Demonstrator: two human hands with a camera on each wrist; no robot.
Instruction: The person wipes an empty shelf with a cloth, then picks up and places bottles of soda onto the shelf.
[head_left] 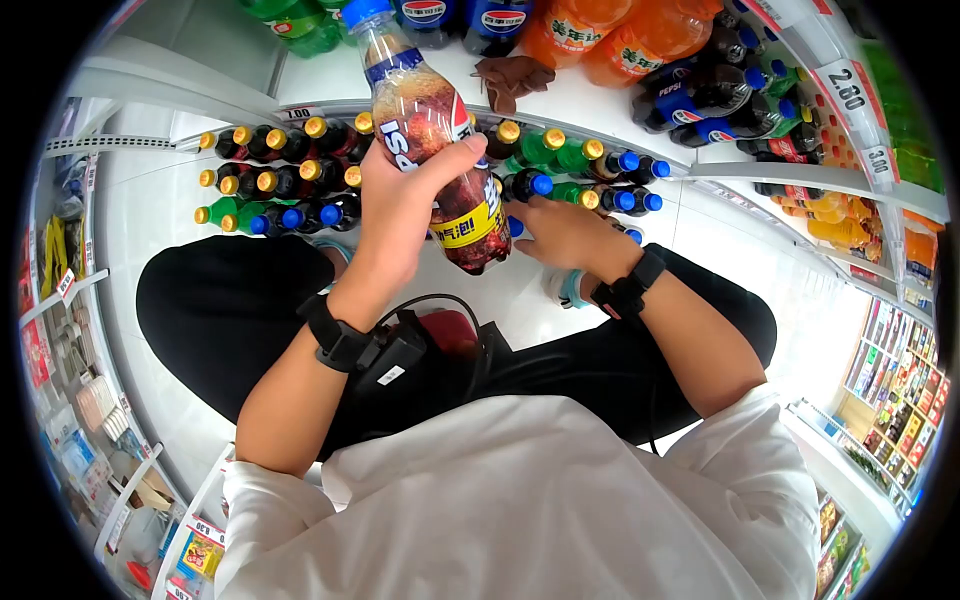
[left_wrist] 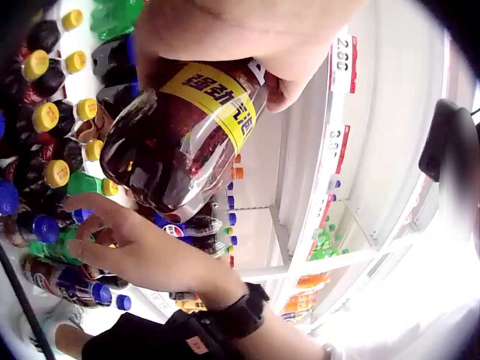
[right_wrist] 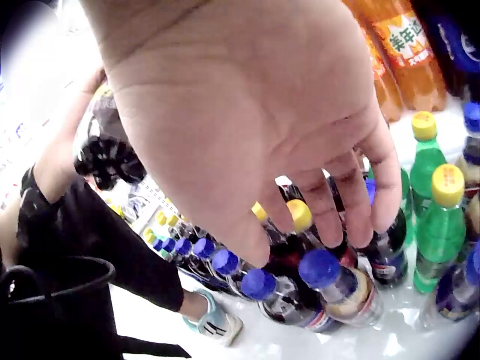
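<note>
My left hand (head_left: 398,205) grips a large Pepsi bottle (head_left: 420,110) with a blue cap and a yellow band, held tilted above the rows of small bottles. In the left wrist view the base of this bottle (left_wrist: 180,142) faces the camera. My right hand (head_left: 570,235) reaches over small bottles near a blue-capped one (head_left: 527,184). From the right wrist, the fingers (right_wrist: 349,202) of that hand (right_wrist: 247,112) hang down loosely spread, above blue and yellow caps (right_wrist: 319,268); whether they touch a cap I cannot tell.
Large green, dark and orange bottles (head_left: 575,30) stand on the shelf ahead, with a crumpled brown cloth (head_left: 514,80) at its edge. More bottles lie on their sides at the right (head_left: 700,100). Shelves of goods (head_left: 75,400) line the left. My knees flank the small bottles.
</note>
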